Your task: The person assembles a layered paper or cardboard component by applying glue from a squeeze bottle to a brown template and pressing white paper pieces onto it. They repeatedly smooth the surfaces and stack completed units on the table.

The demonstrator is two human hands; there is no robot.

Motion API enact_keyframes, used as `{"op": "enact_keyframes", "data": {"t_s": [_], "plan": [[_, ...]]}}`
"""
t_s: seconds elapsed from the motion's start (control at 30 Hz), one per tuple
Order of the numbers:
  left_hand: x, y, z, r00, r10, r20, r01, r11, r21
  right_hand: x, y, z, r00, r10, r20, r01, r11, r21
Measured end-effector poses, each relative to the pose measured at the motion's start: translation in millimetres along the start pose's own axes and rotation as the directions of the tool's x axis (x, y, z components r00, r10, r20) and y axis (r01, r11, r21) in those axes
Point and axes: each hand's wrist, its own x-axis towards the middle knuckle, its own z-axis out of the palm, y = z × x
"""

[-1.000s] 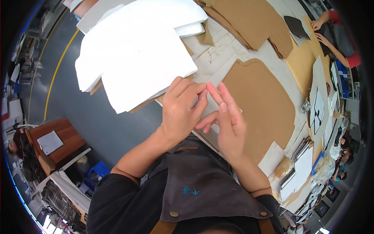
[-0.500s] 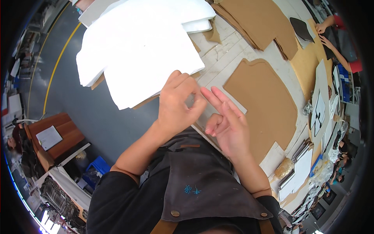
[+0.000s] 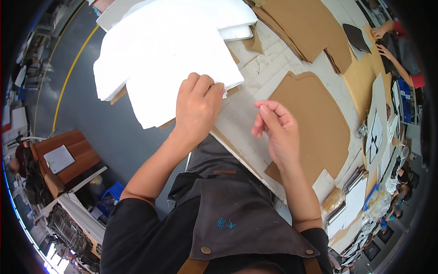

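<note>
Panel point(image 3: 319, 123): brown, lying flat and single on the table point(image 3: 269, 61), presumably so that its whole face can be reached.
Left hand point(image 3: 197, 107): raised to the left of the panel, in front of the white stack point(image 3: 169, 59); fingers curled narrow, their tips mostly hidden, so I cannot tell whether they hold anything.
Right hand point(image 3: 279, 128): above the panel's left edge, thumb and forefinger drawn together as in a pinch; nothing shows between them, though something very thin could escape the view.
White stack: left of the panel, its pieces layered, probably to keep like shapes together.
Brown stack point(image 3: 296, 27): beyond the panel, layered too, perhaps set apart so it doesn't cover the single piece.
Roll point(image 3: 333, 198): yellowish, at the panel's near right, seemingly placed for easy reach.
</note>
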Motion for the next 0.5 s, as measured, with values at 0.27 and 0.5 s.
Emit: {"op": "enact_keyframes", "data": {"t_s": [0.27,0.5], "plan": [[24,-8,-19,0.931,-0.328,0.157,0.361,0.885,-0.293,71,9,22,0.876,-0.483,0.013,0.402,0.713,-0.575],[48,-39,-43,0.768,-0.584,0.265,0.637,0.649,-0.417,101,17,43,0.87,-0.482,0.098,0.437,0.665,-0.605]]}}
